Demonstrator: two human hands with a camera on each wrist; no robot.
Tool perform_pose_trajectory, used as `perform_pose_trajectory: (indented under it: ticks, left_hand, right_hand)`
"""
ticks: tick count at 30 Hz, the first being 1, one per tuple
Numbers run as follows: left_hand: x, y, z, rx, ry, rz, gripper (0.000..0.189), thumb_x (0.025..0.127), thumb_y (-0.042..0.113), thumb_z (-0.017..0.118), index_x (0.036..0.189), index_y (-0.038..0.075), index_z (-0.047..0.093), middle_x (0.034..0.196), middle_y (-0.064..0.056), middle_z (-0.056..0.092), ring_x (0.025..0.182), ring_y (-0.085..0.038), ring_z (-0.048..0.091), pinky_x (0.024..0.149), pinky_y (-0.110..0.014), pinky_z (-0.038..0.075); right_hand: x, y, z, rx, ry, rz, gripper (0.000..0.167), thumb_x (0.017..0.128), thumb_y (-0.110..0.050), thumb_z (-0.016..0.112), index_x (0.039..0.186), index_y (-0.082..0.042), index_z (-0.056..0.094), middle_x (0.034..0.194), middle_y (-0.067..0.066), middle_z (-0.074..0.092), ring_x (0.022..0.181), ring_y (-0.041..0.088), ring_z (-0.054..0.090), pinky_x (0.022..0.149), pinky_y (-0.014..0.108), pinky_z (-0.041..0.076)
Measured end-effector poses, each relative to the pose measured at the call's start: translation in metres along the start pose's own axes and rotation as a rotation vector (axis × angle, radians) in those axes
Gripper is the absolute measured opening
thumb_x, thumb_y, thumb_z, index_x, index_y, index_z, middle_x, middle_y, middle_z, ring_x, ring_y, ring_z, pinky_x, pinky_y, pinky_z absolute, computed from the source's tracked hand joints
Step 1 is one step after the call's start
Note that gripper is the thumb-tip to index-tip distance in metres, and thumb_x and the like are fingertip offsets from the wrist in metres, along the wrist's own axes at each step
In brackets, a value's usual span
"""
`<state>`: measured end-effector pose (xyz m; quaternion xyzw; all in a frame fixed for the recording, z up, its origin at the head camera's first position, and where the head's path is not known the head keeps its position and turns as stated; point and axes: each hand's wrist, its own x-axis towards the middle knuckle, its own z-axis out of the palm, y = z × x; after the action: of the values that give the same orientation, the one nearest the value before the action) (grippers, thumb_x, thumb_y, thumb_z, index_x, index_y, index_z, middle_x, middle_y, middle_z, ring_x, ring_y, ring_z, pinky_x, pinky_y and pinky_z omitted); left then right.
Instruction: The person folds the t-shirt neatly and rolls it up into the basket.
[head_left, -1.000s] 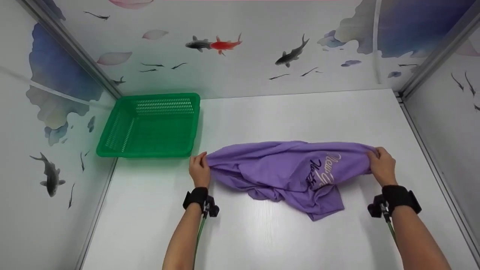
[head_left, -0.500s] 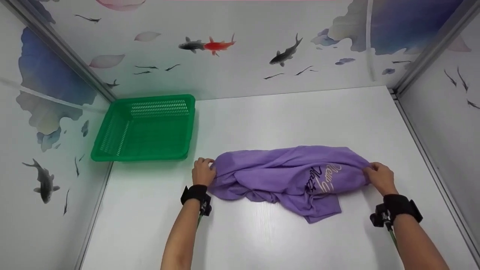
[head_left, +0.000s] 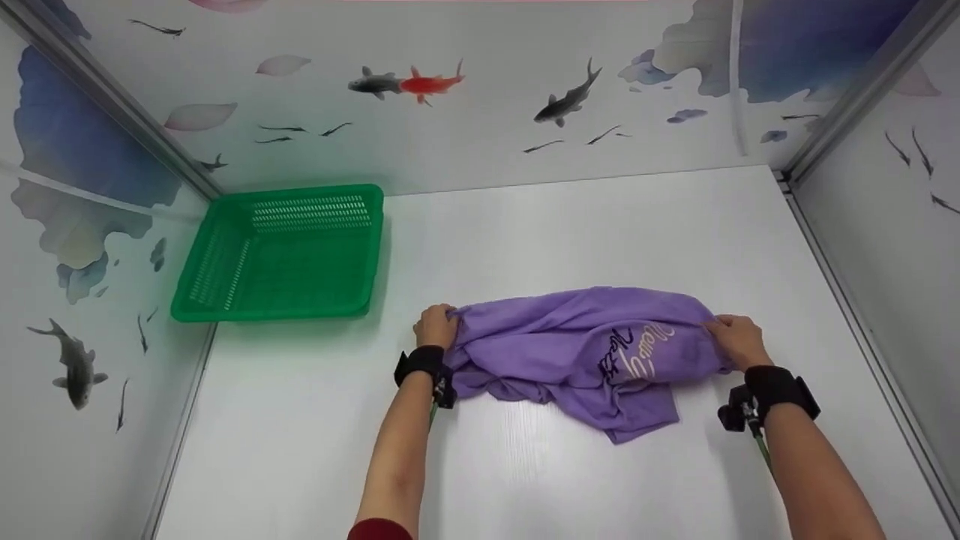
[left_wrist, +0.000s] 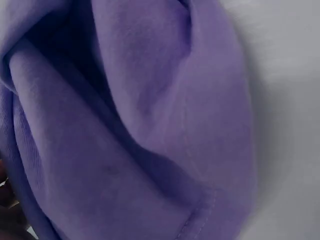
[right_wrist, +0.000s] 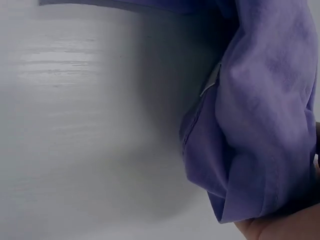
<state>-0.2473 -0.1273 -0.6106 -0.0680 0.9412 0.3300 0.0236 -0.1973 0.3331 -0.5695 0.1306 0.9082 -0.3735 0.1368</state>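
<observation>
A purple garment (head_left: 547, 352) with cream and black script lettering lies bunched lengthwise across the white table. My left hand (head_left: 437, 328) grips its left end, fingers curled over the cloth. At the other end my right hand (head_left: 739, 341) pinches the fabric near the lettering. Loose folds and a hanging corner of the garment spread toward me at the front. In the left wrist view the purple cloth (left_wrist: 140, 120) fills most of the picture, with a stitched hem. The right wrist view shows a stitched edge and a small pale label (right_wrist: 211, 82) on the garment.
A green plastic basket (head_left: 367, 289) with slotted sides stands at the back left of the white table (head_left: 525, 240), holding nothing visible. Walls printed with fish and leaves enclose the table at the back (head_left: 465, 150), left and right.
The garment's ends have come closer together: my left hand has moved right with its end, and my right hand slightly left. The garment's upper edge has slackened and bunched.
</observation>
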Motion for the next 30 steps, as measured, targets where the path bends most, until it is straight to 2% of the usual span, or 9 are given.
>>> perform_pose_trajectory:
  ticks: [2,6,9,11,16,20,23,26,30]
  left_hand:
    - [-0.004,0.011,-0.015,-0.056,0.156,0.068,0.016,0.093,0.004,0.061,0.103,-0.003,0.071,0.098,-0.018,0.067,0.092,-0.034,0.065,0.083,-0.046,0.051]
    - [-0.002,0.015,-0.037,-0.243,0.463,0.218,0.011,0.093,-0.001,0.06,0.098,-0.004,0.07,0.09,-0.019,0.061,0.086,-0.036,0.062,0.081,-0.046,0.05]
    - [-0.006,0.003,-0.041,-0.295,0.539,0.296,0.011,0.092,-0.002,0.059,0.097,-0.005,0.068,0.091,-0.02,0.06,0.088,-0.036,0.06,0.082,-0.047,0.05]
    - [-0.015,-0.012,-0.036,-0.254,0.497,0.302,0.009,0.09,-0.005,0.06,0.095,-0.006,0.068,0.09,-0.019,0.058,0.086,-0.036,0.06,0.08,-0.047,0.05]
    - [-0.043,-0.046,-0.023,-0.044,0.228,0.234,0.01,0.083,-0.01,0.065,0.089,-0.004,0.069,0.083,-0.013,0.059,0.078,-0.03,0.061,0.072,-0.043,0.051]
    - [-0.048,-0.054,-0.024,0.024,0.055,0.198,0.011,0.079,-0.009,0.066,0.088,-0.004,0.068,0.086,-0.016,0.06,0.082,-0.034,0.06,0.075,-0.045,0.05]
    - [-0.045,-0.051,-0.028,0.036,-0.047,0.158,0.008,0.079,-0.002,0.066,0.087,-0.002,0.064,0.106,-0.019,0.059,0.101,-0.039,0.055,0.081,-0.051,0.048]
    - [-0.039,-0.046,-0.032,0.007,-0.134,0.119,0.011,0.084,0.012,0.063,0.084,0.001,0.061,0.13,-0.021,0.054,0.12,-0.042,0.045,0.089,-0.058,0.044]
    - [-0.032,-0.044,-0.032,-0.087,-0.187,0.119,0.033,0.097,0.024,0.052,0.087,-0.005,0.064,0.135,-0.023,0.054,0.127,-0.044,0.044,0.099,-0.059,0.039]
  right_hand:
    - [0.002,-0.007,-0.002,-0.007,0.097,-0.06,0.04,0.101,-0.017,0.049,0.122,0.016,0.055,0.123,0.039,0.052,0.113,0.054,0.049,0.096,0.057,0.04]
    - [0.007,-0.022,-0.003,0.051,0.399,-0.203,0.028,0.099,-0.01,0.055,0.114,0.013,0.062,0.109,0.034,0.061,0.103,0.049,0.056,0.091,0.055,0.04]
    - [0.006,-0.018,0.001,0.042,0.504,-0.321,0.022,0.095,-0.004,0.059,0.109,0.012,0.065,0.094,0.031,0.063,0.089,0.045,0.058,0.083,0.053,0.04]
    - [0.002,-0.009,0.005,-0.026,0.452,-0.357,0.02,0.092,-0.001,0.061,0.106,0.012,0.066,0.088,0.029,0.062,0.082,0.044,0.058,0.077,0.054,0.039]
    - [-0.008,0.014,0.011,-0.157,0.157,-0.289,0.028,0.092,-0.007,0.06,0.114,0.01,0.063,0.101,0.031,0.062,0.093,0.049,0.058,0.077,0.062,0.039]
    - [-0.006,0.018,0.011,-0.1,0.004,-0.229,0.044,0.097,-0.022,0.058,0.122,0.014,0.058,0.117,0.036,0.056,0.107,0.052,0.053,0.087,0.062,0.041]
    - [-0.003,0.014,0.009,-0.003,-0.088,-0.156,0.06,0.101,-0.038,0.048,0.129,0.016,0.052,0.131,0.039,0.047,0.122,0.053,0.043,0.099,0.06,0.037]
    - [0.0,0.01,0.007,0.062,-0.124,-0.062,0.066,0.104,-0.042,0.033,0.13,0.017,0.05,0.138,0.039,0.041,0.129,0.052,0.037,0.104,0.056,0.034]
    - [0.003,0.006,0.007,0.046,-0.05,-0.008,0.048,0.102,-0.024,0.039,0.117,0.02,0.053,0.116,0.037,0.055,0.109,0.047,0.05,0.087,0.043,0.044]
